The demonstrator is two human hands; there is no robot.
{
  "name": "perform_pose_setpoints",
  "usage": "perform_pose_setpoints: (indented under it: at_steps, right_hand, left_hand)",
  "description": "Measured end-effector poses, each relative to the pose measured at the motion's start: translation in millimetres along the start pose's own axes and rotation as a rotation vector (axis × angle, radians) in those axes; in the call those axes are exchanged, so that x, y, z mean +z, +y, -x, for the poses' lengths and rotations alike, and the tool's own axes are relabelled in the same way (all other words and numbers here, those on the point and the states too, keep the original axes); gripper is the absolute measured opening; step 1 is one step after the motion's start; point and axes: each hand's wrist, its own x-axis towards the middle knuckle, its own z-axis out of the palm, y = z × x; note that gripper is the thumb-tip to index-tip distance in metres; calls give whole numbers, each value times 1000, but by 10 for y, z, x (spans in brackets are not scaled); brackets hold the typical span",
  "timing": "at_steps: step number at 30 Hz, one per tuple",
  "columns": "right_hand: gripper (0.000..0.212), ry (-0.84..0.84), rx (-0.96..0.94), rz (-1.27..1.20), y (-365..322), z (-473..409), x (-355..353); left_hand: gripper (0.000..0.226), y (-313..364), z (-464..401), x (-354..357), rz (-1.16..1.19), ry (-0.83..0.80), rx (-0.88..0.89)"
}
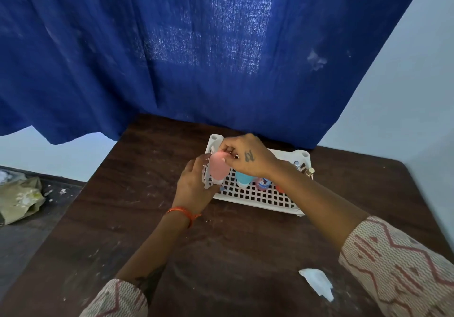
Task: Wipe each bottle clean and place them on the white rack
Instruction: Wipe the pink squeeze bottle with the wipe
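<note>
The pink bottle [218, 168] stands at the left end of the white rack [255, 193], caught between both hands. The left hand [194, 184] wraps around it from the left and near side, fingers curled against the rack's left wall, so it is clamped on the bottle together with that wall. The right hand [248, 155] reaches over the rack from the right, its fingertips [227, 150] pinched on the bottle's rounded top.

To the right in the same rack stand a blue bottle [243, 178] and a small bottle with a blue label [263, 184], partly hidden under the right wrist; more items at the far right end are too covered to tell.

The rack sits toward the far side of the dark wooden table [137, 218], just in front of the blue curtain [196, 46]. The near half of the table lies open, apart from 1 white wipe [317, 282] at the near right.
</note>
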Motion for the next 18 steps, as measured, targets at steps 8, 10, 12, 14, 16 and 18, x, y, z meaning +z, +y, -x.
perform_pose_setpoints:
  at_steps: [8,10,12,14,16,18]
  right_hand:
    - [17,-16,16,43,48,17,49]
    - [17,-12,11,48,53,12,65]
    - [19,-15,12,43,57,5,84]
    - [21,-21,16,24,55,2,93]
    - [24,-31,13,9,44,2,90]
    - [28,-38,15,-6,39,4,77]
  left_hand:
    - [82,-18,-7,-6,-27,-14,9]
    - [82,-7,-5,-15,-26,-20,0]
    - [82,16,-8,-33,-32,-19,5]
    - [82,42,-8,-60,-34,-21,19]
    - [81,65,-6,-94,-30,-18,20]
    - [82,87,-6,-124,-14,-10,16]
